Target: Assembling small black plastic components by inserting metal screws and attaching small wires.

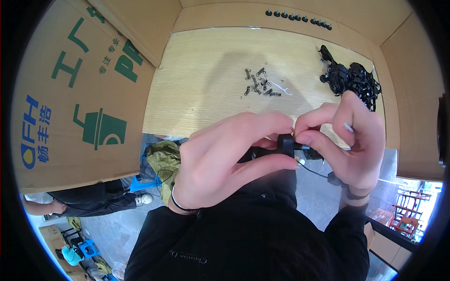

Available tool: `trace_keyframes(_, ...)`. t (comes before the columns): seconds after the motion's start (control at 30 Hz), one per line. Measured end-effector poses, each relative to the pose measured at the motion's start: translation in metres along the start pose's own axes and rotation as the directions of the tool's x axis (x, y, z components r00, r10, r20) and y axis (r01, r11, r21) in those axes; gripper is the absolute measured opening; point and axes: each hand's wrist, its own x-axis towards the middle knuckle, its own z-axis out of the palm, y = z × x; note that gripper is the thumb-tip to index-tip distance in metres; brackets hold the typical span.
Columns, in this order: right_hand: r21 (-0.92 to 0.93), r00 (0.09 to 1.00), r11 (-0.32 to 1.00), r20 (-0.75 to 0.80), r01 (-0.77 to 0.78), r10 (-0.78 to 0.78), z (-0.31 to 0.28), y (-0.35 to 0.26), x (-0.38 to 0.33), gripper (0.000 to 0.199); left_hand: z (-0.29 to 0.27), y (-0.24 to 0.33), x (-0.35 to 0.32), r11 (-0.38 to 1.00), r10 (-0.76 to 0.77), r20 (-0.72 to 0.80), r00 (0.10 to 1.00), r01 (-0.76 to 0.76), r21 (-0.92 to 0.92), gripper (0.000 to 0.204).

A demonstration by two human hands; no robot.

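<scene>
In front of my chest, my left hand (220, 157) pinches a black round screw-on foot (284, 144) between thumb and fingers. Its threaded metal stud (302, 147) points right. My right hand (358, 150) is closed beside the stud, thumb and forefinger pressed together at the rim of the foot; whatever lies between those fingertips is hidden. A small pale bit shows at its curled fingers, too small to name. Beyond the hands, a small pile of dark coil springs and little rings (259, 83) lies on the table, with a white plastic floss pick (281, 87) beside it.
Several similar black feet (298, 17) stand in a row along the far cardboard ledge. A heap of black parts or bags (351, 77) sits at the table's (187, 70) right. Printed cardboard walls (84, 107) enclose the sides. Another person's hand (57, 207) shows at lower left.
</scene>
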Motion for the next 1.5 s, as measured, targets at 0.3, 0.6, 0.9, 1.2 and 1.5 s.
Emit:
trace_keyframes(0.3, 0.41, 0.848, 0.861, -0.299, -0.301, 0.439, 0.028, -0.001, -0.035, 0.048, 0.012, -0.01, -0.017, 0.956, -0.173, -0.085, 0.981, 0.147, -0.253, 0.024)
trace_keyframes(0.6, 0.18, 0.858, 0.928, -0.355, -0.326, 0.37, 0.057, -0.035, -0.028, 0.021, 0.022, 0.001, -0.017, 0.436, -0.514, 0.082, 0.854, 0.342, -0.832, 0.044)
trace_keyframes(0.9, 0.438, 0.747, 0.791, -0.323, -0.427, 0.582, 0.05, -0.053, -0.023, 0.025, 0.016, -0.002, -0.014, 0.614, -0.369, 0.078, 0.926, 0.306, -0.727, 0.042)
trace_keyframes(1.2, 0.413, 0.758, 0.828, -0.375, -0.378, 0.533, 0.053, -0.048, -0.023, 0.024, 0.018, -0.004, -0.01, 0.645, -0.334, 0.055, 0.941, 0.27, -0.714, 0.036)
trace_keyframes(1.5, 0.416, 0.761, 0.839, -0.395, -0.351, 0.515, 0.054, -0.045, -0.022, 0.027, 0.02, -0.004, -0.006, 0.617, -0.349, 0.063, 0.935, 0.28, -0.735, 0.035)
